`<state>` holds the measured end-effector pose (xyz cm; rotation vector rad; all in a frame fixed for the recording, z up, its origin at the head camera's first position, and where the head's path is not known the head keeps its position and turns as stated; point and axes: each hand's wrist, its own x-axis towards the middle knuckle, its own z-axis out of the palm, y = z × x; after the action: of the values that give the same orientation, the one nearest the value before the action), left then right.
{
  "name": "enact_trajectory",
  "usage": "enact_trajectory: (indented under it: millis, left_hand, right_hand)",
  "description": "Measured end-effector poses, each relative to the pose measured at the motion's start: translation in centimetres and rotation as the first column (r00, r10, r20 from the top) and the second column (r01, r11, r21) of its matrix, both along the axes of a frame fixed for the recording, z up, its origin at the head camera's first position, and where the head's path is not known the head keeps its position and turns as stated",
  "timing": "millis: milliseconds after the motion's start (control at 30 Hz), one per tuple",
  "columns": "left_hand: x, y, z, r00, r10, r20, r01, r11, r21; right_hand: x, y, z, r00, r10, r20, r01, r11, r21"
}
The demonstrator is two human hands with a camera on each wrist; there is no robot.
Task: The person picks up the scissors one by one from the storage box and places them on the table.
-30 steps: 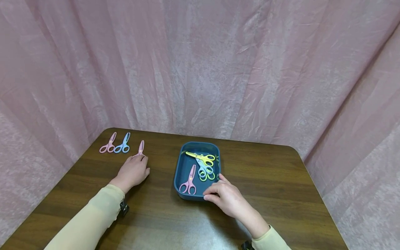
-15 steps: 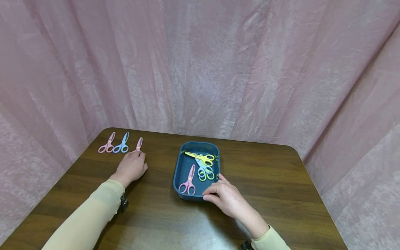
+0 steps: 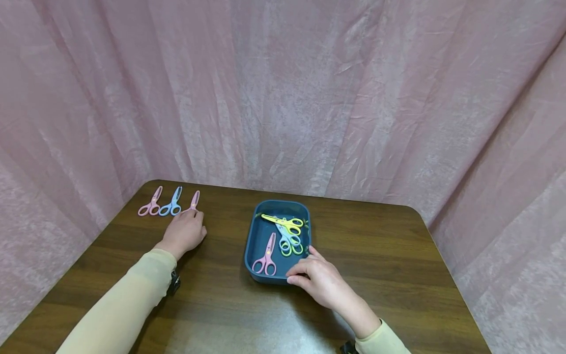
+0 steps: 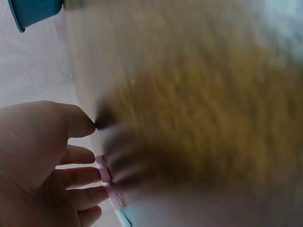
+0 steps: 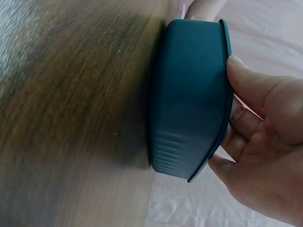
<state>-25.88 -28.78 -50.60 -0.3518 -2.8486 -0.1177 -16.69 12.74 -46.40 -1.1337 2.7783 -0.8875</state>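
My left hand (image 3: 183, 233) lies over the handles of a pair of pink scissors (image 3: 195, 199). In the left wrist view its extended fingers (image 4: 84, 177) touch the pink handles (image 4: 102, 169), while the thumb stands apart on the table. Beside it are blue scissors (image 3: 171, 204) and more pink scissors (image 3: 151, 203), all with blades pointing away from me. My right hand (image 3: 320, 280) pinches the near right corner of a dark teal tray (image 3: 248, 246), thumb outside the rim and fingers inside. In the tray lie pink scissors (image 3: 266, 258) and an overlapping pile of yellow scissors (image 3: 284, 222), light blue scissors (image 3: 289, 238) and a yellow-green pair, partly hidden.
The brown wooden table (image 3: 376, 246) has rounded far corners. A pink curtain (image 3: 283, 98) hangs behind it and along both sides. The tray stands between the two hands, with table surface to its right.
My left hand has slid the pink scissors away from me and slightly left, closer to the blue pair. My right hand has stayed at the tray's corner.
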Motion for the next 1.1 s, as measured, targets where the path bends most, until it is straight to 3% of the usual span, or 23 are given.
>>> enact_trajectory:
  millis: [300, 667, 1100]
  left_hand:
    - [-0.19, -0.13, 0.40, 1.000, 0.004, 0.012, -0.004, 1.000, -0.002]
    - [-0.75, -0.68, 0.03, 0.998, 0.022, 0.058, -0.022, 1.000, -0.015]
    - [-0.51, -0.69, 0.24, 0.986, 0.065, 0.156, -0.065, 0.998, -0.001]
  right_hand:
    - [0.10, 0.02, 0.04, 1.000, 0.001, -0.010, -0.001, 1.000, -0.003]
    - [0.07, -0.05, 0.14, 1.000, 0.002, 0.003, -0.002, 1.000, -0.005]
    - [0.01, 0.05, 0.10, 1.000, 0.004, 0.006, -0.004, 1.000, 0.000]
